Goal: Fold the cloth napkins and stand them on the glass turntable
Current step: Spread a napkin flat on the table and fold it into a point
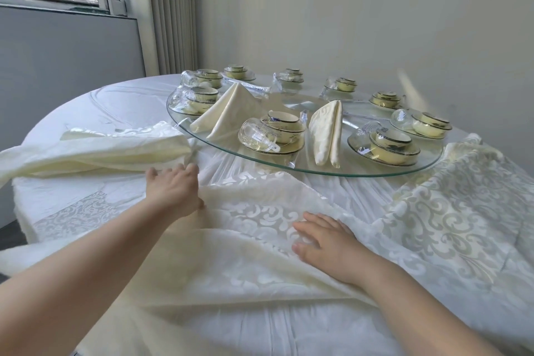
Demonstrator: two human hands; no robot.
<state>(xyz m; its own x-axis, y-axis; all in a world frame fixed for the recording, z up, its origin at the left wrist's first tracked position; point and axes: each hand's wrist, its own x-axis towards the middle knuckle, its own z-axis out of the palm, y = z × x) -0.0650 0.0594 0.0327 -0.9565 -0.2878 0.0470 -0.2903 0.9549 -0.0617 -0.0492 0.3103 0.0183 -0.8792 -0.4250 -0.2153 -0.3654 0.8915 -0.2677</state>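
Unfolded cream napkin (pixel 260 220) is spread on the white tablecloth (pixel 86 101) at the near table edge, in front of the glass turntable (pixel 318 172) and not touching it. Right hand (pixel 326 240) lies flat on its patterned middle band, fingers straight and pointing left. Left hand (pixel 176 188) is palm down at the napkin's far left corner with its fingers stretched out. The thumb touches the cloth edge; can't tell if it pinches.

The napkin's long axis runs left-right, with a raised fold ridge along the far side. Its near edge is hidden under both forearms, and the left fingertips are blurred.

Two folded napkins (pixel 228 110) stand upright on the turntable among wrapped dish sets (pixel 277 130). More loose cloths (pixel 115 147) lie left and right.
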